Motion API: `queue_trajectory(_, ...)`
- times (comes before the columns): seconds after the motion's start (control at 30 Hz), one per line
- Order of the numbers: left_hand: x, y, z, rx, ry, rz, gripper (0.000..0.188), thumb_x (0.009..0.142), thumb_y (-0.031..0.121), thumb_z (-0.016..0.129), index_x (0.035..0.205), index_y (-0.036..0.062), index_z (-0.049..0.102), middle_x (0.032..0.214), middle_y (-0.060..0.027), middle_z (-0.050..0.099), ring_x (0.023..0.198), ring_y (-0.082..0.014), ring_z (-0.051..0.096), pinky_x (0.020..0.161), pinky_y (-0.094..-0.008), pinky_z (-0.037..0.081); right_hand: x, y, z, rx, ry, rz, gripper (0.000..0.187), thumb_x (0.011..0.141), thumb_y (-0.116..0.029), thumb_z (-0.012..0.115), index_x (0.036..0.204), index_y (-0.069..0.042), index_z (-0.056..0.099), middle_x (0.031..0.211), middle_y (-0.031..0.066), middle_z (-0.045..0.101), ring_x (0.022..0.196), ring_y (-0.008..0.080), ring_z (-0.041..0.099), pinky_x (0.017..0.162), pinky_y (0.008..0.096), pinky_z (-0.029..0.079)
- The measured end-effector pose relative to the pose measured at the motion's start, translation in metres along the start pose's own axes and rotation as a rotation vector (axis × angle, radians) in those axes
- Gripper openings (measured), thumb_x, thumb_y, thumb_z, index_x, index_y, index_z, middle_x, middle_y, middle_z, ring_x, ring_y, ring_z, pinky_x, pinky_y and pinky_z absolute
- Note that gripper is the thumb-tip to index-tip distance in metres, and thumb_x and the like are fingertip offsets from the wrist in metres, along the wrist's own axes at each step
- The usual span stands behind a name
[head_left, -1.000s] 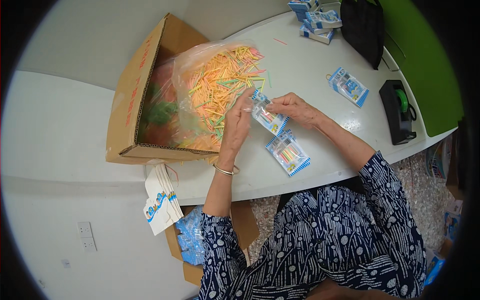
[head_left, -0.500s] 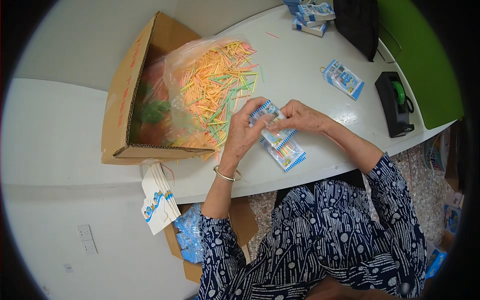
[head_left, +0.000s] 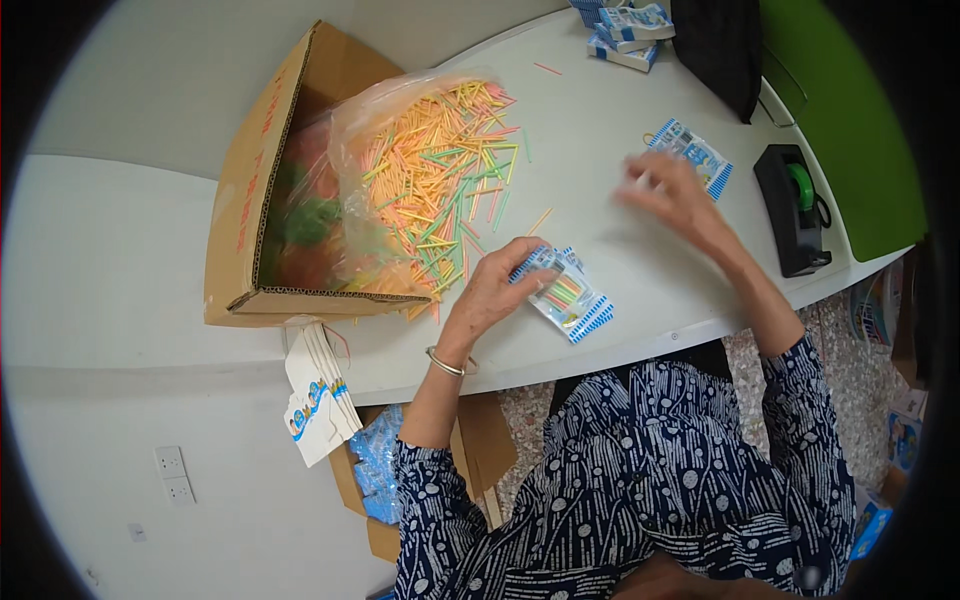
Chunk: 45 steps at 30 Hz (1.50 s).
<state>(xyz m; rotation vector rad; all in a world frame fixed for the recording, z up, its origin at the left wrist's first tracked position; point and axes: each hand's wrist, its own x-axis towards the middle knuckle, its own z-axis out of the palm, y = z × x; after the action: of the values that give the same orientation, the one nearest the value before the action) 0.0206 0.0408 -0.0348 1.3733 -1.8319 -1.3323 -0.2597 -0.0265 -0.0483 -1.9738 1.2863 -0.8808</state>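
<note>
My left hand (head_left: pixel 493 292) is closed on the near edge of a small clear packet (head_left: pixel 562 295) with blue-and-white striped ends, thumb on top. Pink, yellow and green sticks show through its window. Another striped packet (head_left: pixel 600 322) lies partly hidden beneath it. Away to the right, my right hand (head_left: pixel 678 195) is blurred in motion, its fingers apart and nothing visible in them. It is just short of another blue-and-white packet (head_left: pixel 697 152). Left of my hands, a heap of coloured sticks (head_left: pixel 425 165) spills from a clear plastic bag (head_left: pixel 350 140).
The bag comes out of a tipped cardboard box (head_left: pixel 250 190) at the left. A black tape dispenser (head_left: pixel 785 215) stands at the right edge. Small boxes (head_left: pixel 630 40) and a black bag (head_left: pixel 718 50) lie at the back. Below the table sits a carton of blue packets (head_left: pixel 380 470).
My right hand has let go of the packet and swung right toward the far one. The left hand has lowered onto the packets. A loose stick now shows on the table beside them.
</note>
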Motion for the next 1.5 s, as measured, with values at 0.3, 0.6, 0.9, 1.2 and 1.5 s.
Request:
queue_trajectory(0.3,0.069,-0.031,-0.018,1.052,0.544,0.313,0.074,0.069,0.042,0.075,0.120,-0.0037,0.047,0.130,-0.0237,0.040,0.114,-0.0371,0.038,0.093,-0.0484,0.030,0.013,0.096,-0.027,-0.771,0.455,0.126,0.030,0.079,-0.026,0.068,0.095,0.000,0.062,0.107,0.0121,0.053,0.101,0.0303,0.047,0.081,0.0446,0.040)
queue_trajectory(0.6,0.119,-0.045,-0.026,1.012,0.745,0.058,0.080,0.066,0.058,0.071,0.110,-0.0050,0.049,0.117,-0.0204,0.040,0.109,-0.0372,0.038,0.089,-0.0524,0.028,0.015,0.103,-0.023,-0.553,0.456,0.057,0.023,0.078,-0.017,0.068,0.094,-0.004,0.057,0.099,0.0100,0.053,0.097,0.0285,0.049,0.082,0.0427,0.038)
queue_trajectory(0.9,0.108,-0.057,-0.085,1.087,0.567,-0.071,0.070,0.066,0.056,0.072,0.103,-0.0017,0.057,0.113,-0.0197,0.041,0.105,-0.0369,0.036,0.087,-0.0500,0.026,0.018,0.104,-0.025,-0.464,0.454,0.034,0.019,0.078,-0.014,0.068,0.087,-0.003,0.056,0.095,0.0094,0.052,0.093,0.0277,0.049,0.083,0.0419,0.038)
queue_trajectory(1.2,0.122,-0.047,-0.098,1.112,0.372,-0.167,0.055,0.070,0.048,0.070,0.099,0.0021,0.064,0.112,-0.0183,0.043,0.107,-0.0363,0.037,0.089,-0.0515,0.027,0.019,0.101,-0.024,-0.544,0.561,-0.088,0.009,0.081,-0.008,0.063,0.085,-0.004,0.056,0.092,0.0098,0.055,0.090,0.0286,0.051,0.078,0.0398,0.039)
queue_trajectory(1.5,0.150,-0.055,-0.086,1.402,0.327,-0.163,0.026,0.079,0.021,0.057,0.091,-0.0001,0.066,0.110,-0.0170,0.047,0.103,-0.0335,0.043,0.086,-0.0519,0.030,0.020,0.079,-0.026,-0.361,0.604,-0.250,0.014,0.084,-0.011,0.062,0.094,-0.003,0.056,0.081,0.0147,0.060,0.076,0.0310,0.058,0.070,0.0401,0.043)
